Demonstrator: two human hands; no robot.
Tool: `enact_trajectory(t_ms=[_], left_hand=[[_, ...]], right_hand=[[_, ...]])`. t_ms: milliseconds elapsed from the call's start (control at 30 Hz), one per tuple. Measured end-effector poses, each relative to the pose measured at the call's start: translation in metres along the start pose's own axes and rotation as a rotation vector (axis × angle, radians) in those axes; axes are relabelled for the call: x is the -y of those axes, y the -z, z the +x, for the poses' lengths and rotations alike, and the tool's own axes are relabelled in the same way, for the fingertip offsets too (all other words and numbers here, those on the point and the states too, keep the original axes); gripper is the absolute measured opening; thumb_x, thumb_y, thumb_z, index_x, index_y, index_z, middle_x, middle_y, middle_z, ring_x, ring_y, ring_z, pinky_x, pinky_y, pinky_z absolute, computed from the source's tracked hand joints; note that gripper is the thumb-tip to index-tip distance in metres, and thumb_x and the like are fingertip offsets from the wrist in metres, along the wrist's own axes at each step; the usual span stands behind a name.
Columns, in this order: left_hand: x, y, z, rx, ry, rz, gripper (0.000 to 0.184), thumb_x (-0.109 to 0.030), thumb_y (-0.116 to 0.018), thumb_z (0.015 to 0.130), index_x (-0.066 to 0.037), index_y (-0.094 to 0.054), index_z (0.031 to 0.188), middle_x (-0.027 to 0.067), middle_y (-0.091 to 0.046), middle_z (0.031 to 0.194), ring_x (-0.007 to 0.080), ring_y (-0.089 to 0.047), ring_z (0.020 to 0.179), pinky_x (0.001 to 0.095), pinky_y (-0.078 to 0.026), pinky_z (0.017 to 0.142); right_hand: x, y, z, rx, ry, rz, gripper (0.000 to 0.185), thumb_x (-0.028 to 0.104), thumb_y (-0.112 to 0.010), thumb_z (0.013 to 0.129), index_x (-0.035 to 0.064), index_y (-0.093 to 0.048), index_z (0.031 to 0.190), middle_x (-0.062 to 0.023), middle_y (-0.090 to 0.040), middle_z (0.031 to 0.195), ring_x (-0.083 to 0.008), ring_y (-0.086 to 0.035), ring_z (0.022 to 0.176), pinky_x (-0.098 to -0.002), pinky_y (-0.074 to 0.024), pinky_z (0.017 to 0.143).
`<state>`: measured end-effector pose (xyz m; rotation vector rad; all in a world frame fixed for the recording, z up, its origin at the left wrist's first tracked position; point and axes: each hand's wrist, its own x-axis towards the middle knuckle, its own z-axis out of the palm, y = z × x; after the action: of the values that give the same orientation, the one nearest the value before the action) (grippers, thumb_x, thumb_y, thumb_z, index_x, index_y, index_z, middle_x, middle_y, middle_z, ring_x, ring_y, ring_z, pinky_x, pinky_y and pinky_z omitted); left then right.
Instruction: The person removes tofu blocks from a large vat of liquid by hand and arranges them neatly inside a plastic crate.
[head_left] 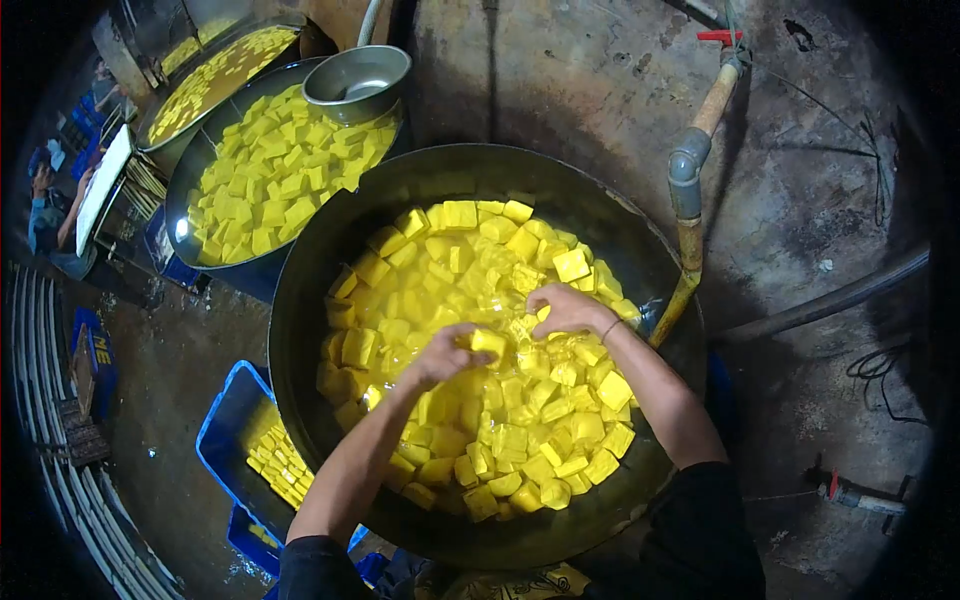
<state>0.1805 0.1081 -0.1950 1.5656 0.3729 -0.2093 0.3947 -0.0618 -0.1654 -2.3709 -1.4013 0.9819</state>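
Below me a large dark vat (300,400) holds yellow liquid and many yellow tofu blocks (510,440), some under the surface and some heaped above it toward the near right. My left hand (442,356) is closed around one yellow tofu block (488,345) just over the liquid, near the vat's middle. To its right, my right hand (566,309) has its fingers curled down at the heap, with a bit of yellow tofu showing between thumb and fingers. The underside of that piece is hidden by the hand and the splashing liquid.
A second vat of tofu (275,180) stands at the upper left, a metal dipper (357,84) over its rim. Blue crates (215,425) sit lower left. A pipe (688,190) runs down to the vat's right rim. Another person (55,205) is at far left.
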Motion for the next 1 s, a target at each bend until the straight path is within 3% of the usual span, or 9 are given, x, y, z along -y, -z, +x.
enact_trajectory(t_ms=[67,233,533,600,667,767,800,900,1000], left_hand=[[-0.017,0.013,0.003,0.029,0.139,-0.494,0.054,0.000,-0.059,0.077,-0.007,-0.048,0.130,0.0110,-0.061,0.109,0.0239,-0.064,0.093,0.0379,-0.055,0.086],[-0.013,-0.017,0.026,-0.169,0.058,-0.947,0.037,-0.026,-0.054,0.083,-0.010,-0.054,0.117,0.0063,-0.060,0.102,0.0217,-0.058,0.097,0.0424,-0.050,0.085],[-0.021,-0.053,0.050,-0.383,-0.056,-1.535,0.038,-0.036,-0.047,0.089,-0.007,-0.059,0.110,0.0089,-0.064,0.102,0.0240,-0.062,0.093,0.0388,-0.052,0.085],[-0.025,-0.062,0.050,-0.352,-0.225,-1.653,0.040,-0.037,-0.049,0.088,-0.007,-0.059,0.112,0.0101,-0.062,0.106,0.0260,-0.060,0.101,0.0409,-0.048,0.094],[-0.029,-0.060,0.048,-0.595,-0.252,-1.679,0.043,-0.040,-0.051,0.087,-0.008,-0.059,0.113,0.0106,-0.062,0.109,0.0279,-0.058,0.105,0.0437,-0.043,0.100],[-0.029,-0.037,0.038,-0.385,-0.348,-1.891,0.044,-0.040,-0.049,0.087,-0.010,-0.057,0.118,0.0119,-0.061,0.119,0.0310,-0.057,0.110,0.0502,-0.042,0.101],[-0.037,-0.024,0.030,-0.413,-0.351,-1.911,0.043,-0.038,-0.049,0.086,-0.010,-0.059,0.117,0.0118,-0.062,0.116,0.0312,-0.058,0.107,0.0504,-0.045,0.097],[-0.072,0.022,0.001,-0.438,-0.579,-1.817,0.043,-0.039,-0.051,0.084,-0.009,-0.061,0.114,0.0114,-0.063,0.114,0.0319,-0.059,0.106,0.0503,-0.046,0.093],[-0.110,0.067,-0.038,-0.359,-0.803,-1.731,0.045,-0.039,-0.054,0.082,-0.008,-0.060,0.114,0.0126,-0.062,0.115,0.0323,-0.058,0.106,0.0520,-0.044,0.095]], right_hand=[[0.001,0.012,-0.014,-0.036,0.016,0.344,0.046,0.024,-0.085,0.062,0.0004,-0.066,0.097,-0.0114,-0.065,0.102,-0.0236,-0.061,0.098,-0.0337,-0.0480,0.086],[0.045,0.027,-0.026,-0.104,0.120,0.695,0.040,0.021,-0.084,0.069,-0.0005,-0.065,0.097,-0.0074,-0.065,0.097,-0.0165,-0.060,0.094,-0.0290,-0.0467,0.085],[0.115,0.006,-0.012,-0.398,0.087,0.602,0.039,0.024,-0.074,0.082,-0.0015,-0.060,0.108,-0.0155,-0.063,0.103,-0.0234,-0.059,0.101,-0.0340,-0.0452,0.089],[0.124,-0.014,-0.009,-0.727,0.126,0.005,0.045,0.035,-0.068,0.089,-0.0015,-0.059,0.114,-0.0153,-0.061,0.113,-0.0267,-0.052,0.117,-0.0390,-0.0381,0.101],[0.118,-0.032,0.012,-0.715,0.104,-0.123,0.050,0.042,-0.059,0.094,-0.0005,-0.059,0.120,-0.0188,-0.056,0.125,-0.0301,-0.045,0.125,-0.0409,-0.0352,0.104],[0.116,-0.007,0.040,-0.192,-0.042,0.758,0.060,0.054,-0.044,0.097,-0.0012,-0.065,0.105,-0.0220,-0.065,0.103,-0.0297,-0.062,0.098,-0.0404,-0.0473,0.086],[0.129,0.008,0.038,-0.434,-0.106,0.635,0.050,0.045,-0.048,0.096,-0.0013,-0.067,0.095,-0.0184,-0.068,0.086,-0.0246,-0.065,0.078,-0.0385,-0.0506,0.071],[0.121,-0.029,0.068,-0.340,-0.292,0.616,0.033,0.028,-0.051,0.091,0.0004,-0.067,0.084,-0.0135,-0.064,0.072,-0.0203,-0.061,0.068,-0.0350,-0.0488,0.061],[-0.042,-0.197,0.188,-0.359,-0.255,0.205,0.035,0.024,-0.064,0.086,0.0007,-0.059,0.112,-0.0088,-0.066,0.098,-0.0182,-0.055,0.074,-0.0309,-0.0481,0.064]])
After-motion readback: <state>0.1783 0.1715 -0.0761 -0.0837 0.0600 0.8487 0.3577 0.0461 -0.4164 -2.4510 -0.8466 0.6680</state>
